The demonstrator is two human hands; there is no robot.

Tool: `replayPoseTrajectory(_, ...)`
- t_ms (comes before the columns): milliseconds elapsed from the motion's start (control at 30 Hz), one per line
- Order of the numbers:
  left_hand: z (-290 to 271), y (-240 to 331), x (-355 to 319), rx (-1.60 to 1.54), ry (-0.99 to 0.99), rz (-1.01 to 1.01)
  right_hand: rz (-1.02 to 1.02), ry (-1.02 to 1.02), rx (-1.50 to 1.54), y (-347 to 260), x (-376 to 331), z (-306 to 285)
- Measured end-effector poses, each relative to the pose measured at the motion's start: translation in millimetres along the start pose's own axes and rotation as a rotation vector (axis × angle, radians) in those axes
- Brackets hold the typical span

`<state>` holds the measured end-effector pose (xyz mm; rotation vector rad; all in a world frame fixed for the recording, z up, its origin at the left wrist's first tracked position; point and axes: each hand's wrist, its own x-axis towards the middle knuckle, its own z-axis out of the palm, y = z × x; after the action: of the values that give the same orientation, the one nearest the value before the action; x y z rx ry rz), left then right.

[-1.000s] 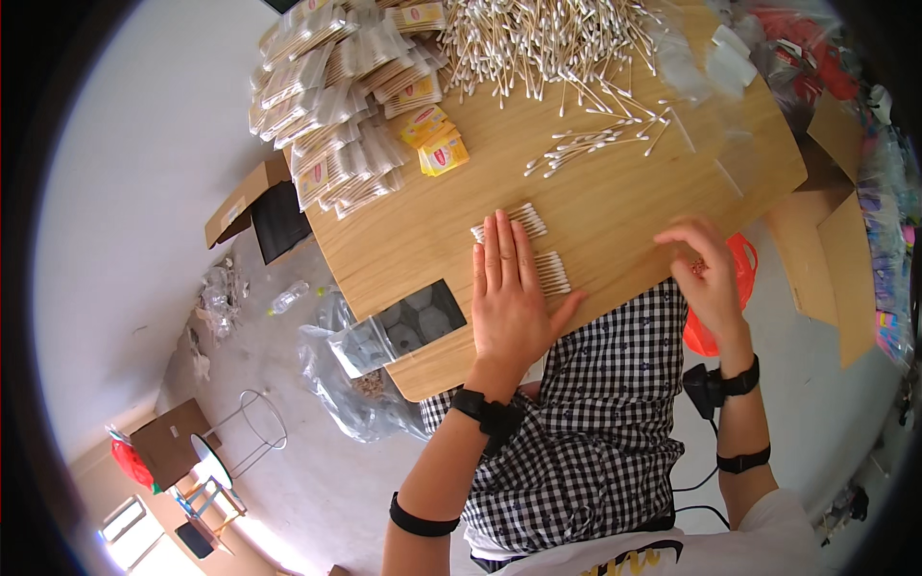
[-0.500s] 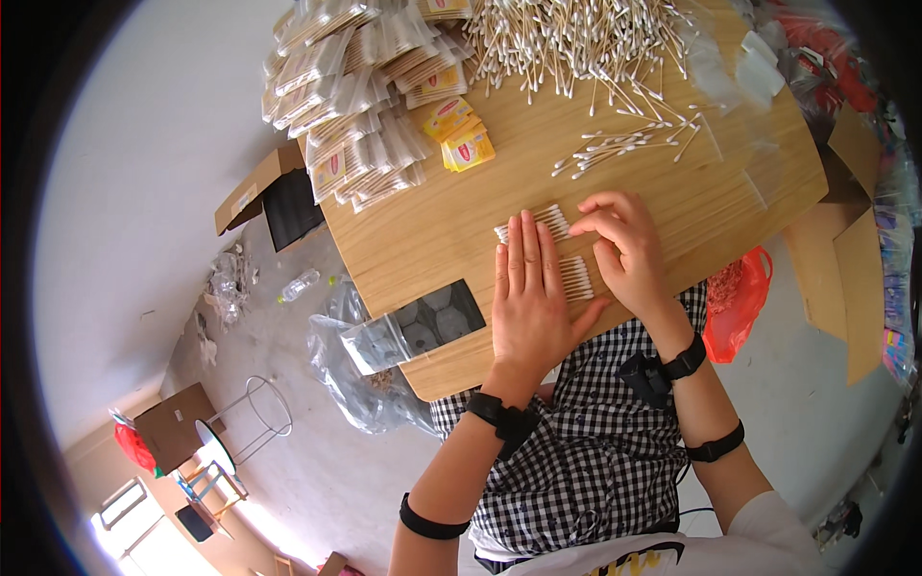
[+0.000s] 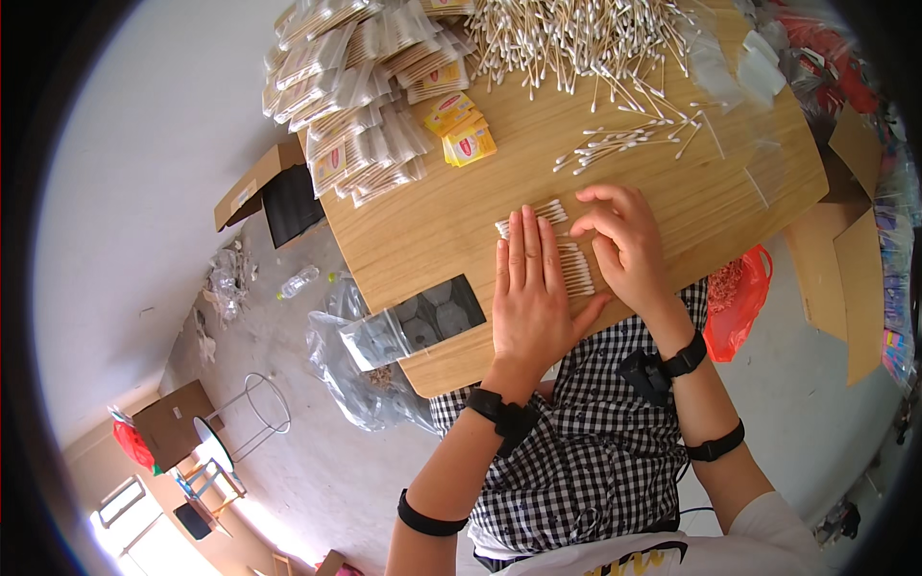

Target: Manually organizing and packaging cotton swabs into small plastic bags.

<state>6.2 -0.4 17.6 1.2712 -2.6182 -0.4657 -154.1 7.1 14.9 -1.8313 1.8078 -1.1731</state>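
Note:
A neat row of cotton swabs (image 3: 574, 264) lies on the round wooden table (image 3: 442, 221) near its front edge. My left hand (image 3: 530, 293) rests flat on the row, fingers straight and together. My right hand (image 3: 624, 242) sits just to the right, fingers curled down onto the swabs' ends. A small loose bunch of swabs (image 3: 624, 144) lies a little beyond my right hand, and a big heap of swabs (image 3: 576, 38) covers the far side of the table.
Several clear packets filled with swabs (image 3: 355, 86) pile up at the far left, with small yellow boxes (image 3: 459, 130) beside them. Empty clear bags (image 3: 749, 67) lie far right. A plastic bag (image 3: 403, 322) hangs off the near edge. Cardboard boxes (image 3: 850, 250) and a red bag (image 3: 740, 298) stand on the floor.
My right hand came in from the table's right edge to the swab row beside my left hand. The left hand stayed flat on the swabs.

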Motion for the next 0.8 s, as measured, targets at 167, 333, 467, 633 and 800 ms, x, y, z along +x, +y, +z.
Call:
replayPoseTrajectory(167,-0.2,-0.8,-0.6,0.003,0.002,0.003,0.009,0.060,0.036,-5.2,7.9,6.3)
replayPoseTrajectory(333,2.1,-1.6,-3.4,-0.020,0.034,0.000,-0.101,0.034,-0.109,-4.9,24.7,10.1)
replayPoseTrajectory(467,-6.3,0.8,-13.5,-0.024,0.006,0.005,-0.064,0.090,-0.290,0.4,27.1,-5.0)
replayPoseTrajectory(633,-13.1,6.4,-27.1,-0.064,-0.064,-0.020,-0.031,0.142,-0.354,16.5,16.1,-24.4)
replayPoseTrajectory(800,-13.4,13.1,-30.3,-0.034,-0.037,-0.032,0.050,0.208,-0.133,6.8,0.2,-24.8)
